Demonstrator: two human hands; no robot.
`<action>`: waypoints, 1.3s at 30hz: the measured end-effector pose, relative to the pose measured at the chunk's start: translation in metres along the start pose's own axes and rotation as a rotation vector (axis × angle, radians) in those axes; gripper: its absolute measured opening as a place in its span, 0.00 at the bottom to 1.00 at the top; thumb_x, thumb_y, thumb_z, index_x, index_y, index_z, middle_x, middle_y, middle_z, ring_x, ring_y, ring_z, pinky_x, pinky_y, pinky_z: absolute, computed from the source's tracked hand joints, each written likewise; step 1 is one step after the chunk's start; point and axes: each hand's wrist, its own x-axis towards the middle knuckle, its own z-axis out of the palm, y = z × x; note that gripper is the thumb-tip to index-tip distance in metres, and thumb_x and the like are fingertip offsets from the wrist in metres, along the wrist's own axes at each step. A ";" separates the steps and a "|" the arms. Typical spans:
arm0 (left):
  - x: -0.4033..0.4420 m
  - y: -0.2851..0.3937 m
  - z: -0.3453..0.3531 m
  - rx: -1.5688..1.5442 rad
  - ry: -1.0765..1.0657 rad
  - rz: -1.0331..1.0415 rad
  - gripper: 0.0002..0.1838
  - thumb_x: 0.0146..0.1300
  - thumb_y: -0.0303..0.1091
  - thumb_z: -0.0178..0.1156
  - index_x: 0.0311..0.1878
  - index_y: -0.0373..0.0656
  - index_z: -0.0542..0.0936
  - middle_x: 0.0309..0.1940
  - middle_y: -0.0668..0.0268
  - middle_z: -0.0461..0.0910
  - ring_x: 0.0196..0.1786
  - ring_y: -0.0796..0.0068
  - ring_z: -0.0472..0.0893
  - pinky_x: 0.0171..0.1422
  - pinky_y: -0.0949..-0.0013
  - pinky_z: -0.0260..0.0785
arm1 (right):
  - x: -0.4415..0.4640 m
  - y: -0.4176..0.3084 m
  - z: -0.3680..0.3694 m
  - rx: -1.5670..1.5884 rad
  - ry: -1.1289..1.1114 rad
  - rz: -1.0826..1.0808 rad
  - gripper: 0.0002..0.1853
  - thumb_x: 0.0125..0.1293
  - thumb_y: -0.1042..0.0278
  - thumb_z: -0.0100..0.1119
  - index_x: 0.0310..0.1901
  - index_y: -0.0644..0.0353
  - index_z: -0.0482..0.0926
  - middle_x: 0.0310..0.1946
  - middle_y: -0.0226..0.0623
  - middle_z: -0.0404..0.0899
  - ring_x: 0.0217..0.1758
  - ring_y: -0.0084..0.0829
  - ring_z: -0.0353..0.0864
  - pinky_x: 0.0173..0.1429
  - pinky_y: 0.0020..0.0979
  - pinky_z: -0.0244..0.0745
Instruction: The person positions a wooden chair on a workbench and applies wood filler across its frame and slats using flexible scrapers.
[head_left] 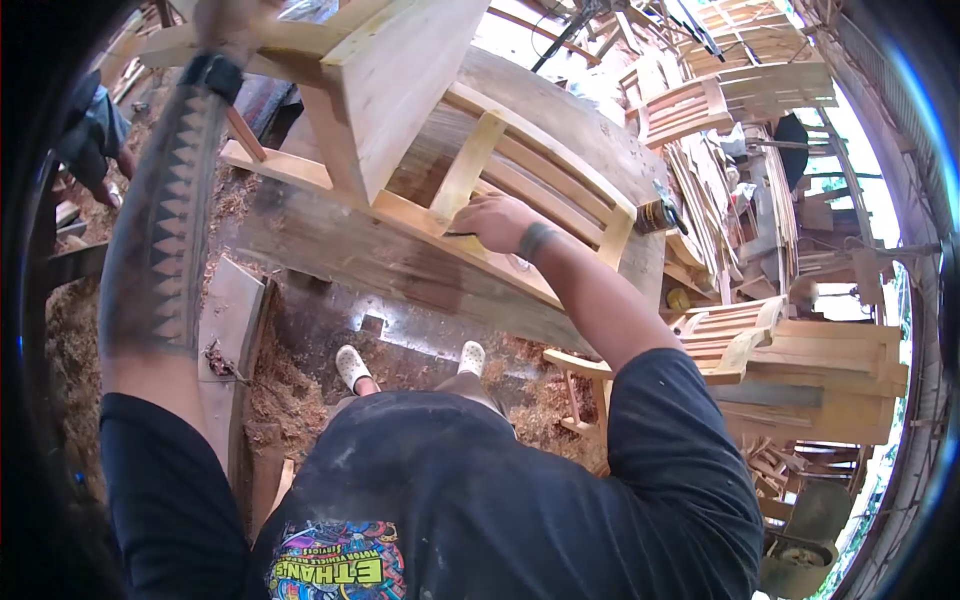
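An unpainted wooden chair (410, 110) lies on its back on a wooden workbench (340, 245), its slatted backrest (540, 160) toward the right. My right hand (497, 222) rests at a cross rail of the frame, fingers curled. A thin dark edge shows under those fingers, too little to name. At the top left, my left hand (228, 28) is at a wooden part of the chair; it is blurred and its fingers are hidden.
A dark can (657, 216) stands at the bench's right end. More slatted chair parts (690, 112) and a slatted chair (730, 335) are on the right, near stacked strips (700, 190). Wood shavings (290, 390) cover the floor. Another person (92, 135) is at the left.
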 end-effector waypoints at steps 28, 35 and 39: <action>-0.597 -0.099 0.155 0.149 0.789 -0.717 0.20 0.77 0.45 0.58 0.60 0.39 0.80 0.44 0.63 0.87 0.38 0.70 0.88 0.32 0.66 0.82 | -0.218 0.054 0.004 0.288 -0.103 0.133 0.18 0.68 0.72 0.50 0.55 0.56 0.85 0.48 0.49 0.88 0.54 0.52 0.86 0.58 0.49 0.80; -0.605 -0.100 0.176 0.114 0.736 -0.707 0.20 0.76 0.40 0.58 0.58 0.30 0.78 0.41 0.55 0.87 0.37 0.61 0.89 0.37 0.60 0.84 | -0.151 0.025 0.028 -0.114 0.074 -0.090 0.11 0.71 0.68 0.53 0.50 0.55 0.82 0.44 0.41 0.82 0.53 0.45 0.83 0.56 0.47 0.78; -0.624 -0.104 0.164 0.126 0.785 -0.623 0.19 0.77 0.40 0.58 0.59 0.32 0.79 0.43 0.57 0.87 0.37 0.65 0.89 0.38 0.64 0.84 | -0.188 0.035 0.076 -0.156 0.162 -0.205 0.17 0.70 0.68 0.52 0.58 0.55 0.81 0.49 0.41 0.81 0.55 0.43 0.83 0.60 0.47 0.78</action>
